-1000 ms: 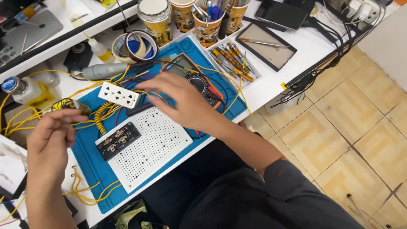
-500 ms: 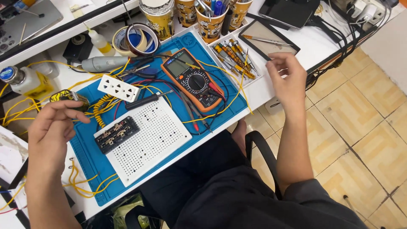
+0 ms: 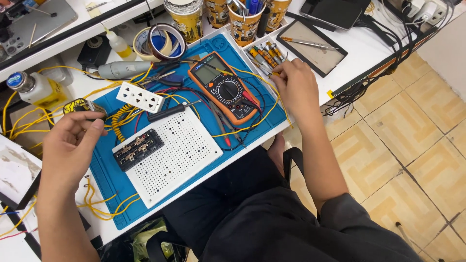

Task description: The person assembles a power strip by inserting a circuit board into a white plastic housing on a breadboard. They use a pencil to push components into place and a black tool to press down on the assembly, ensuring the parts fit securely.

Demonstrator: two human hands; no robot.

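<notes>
Matt blue rubbery mat (image 3: 114, 179)

A single head-worn camera looks steeply down from close above the seated person's lap, facing the cluttered white desk (image 3: 361, 46) toward 11 o'clock; tiled beige floor (image 3: 417, 145) fills 3 o'clock.

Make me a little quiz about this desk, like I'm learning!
1. True or false: the meter lies on the blue mat.
2. Which hand is at the screwdrivers? A left, B right.
3. What does the left hand pinch?

Key: 1 true. 2 B, the right hand. 3 A small yellow-and-black part with yellow wires running from it; exactly what it is cannot be told.
</notes>
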